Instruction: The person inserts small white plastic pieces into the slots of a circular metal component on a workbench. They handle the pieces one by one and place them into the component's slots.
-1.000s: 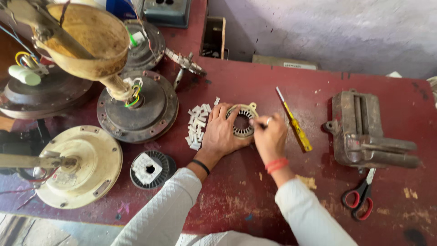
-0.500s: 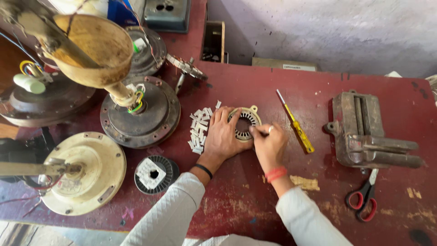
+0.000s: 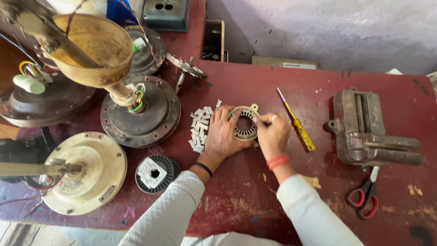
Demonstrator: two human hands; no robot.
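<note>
A round slotted metal stator ring [image 3: 244, 124] lies flat on the dark red table [image 3: 255, 86]. My left hand [image 3: 221, 135] rests on its left side, fingers spread over the rim, holding it down. My right hand [image 3: 272, 134] sits at the ring's right edge, fingertips pinched at a slot; whether something small is between them is too small to tell. A heap of small white paper strips [image 3: 199, 128] lies just left of my left hand.
A yellow-handled screwdriver [image 3: 296, 122] lies right of my hands, a bench vise [image 3: 368, 131] and red-handled scissors [image 3: 364, 194] farther right. Ceiling fan motor housings [image 3: 139, 116], a cream fan body [image 3: 86, 173] and a wire spool [image 3: 155, 173] crowd the left.
My hands and the ring stay in the same place on the table; the right fingertips have shifted slightly along the ring's right rim. The camera view has drifted a little.
</note>
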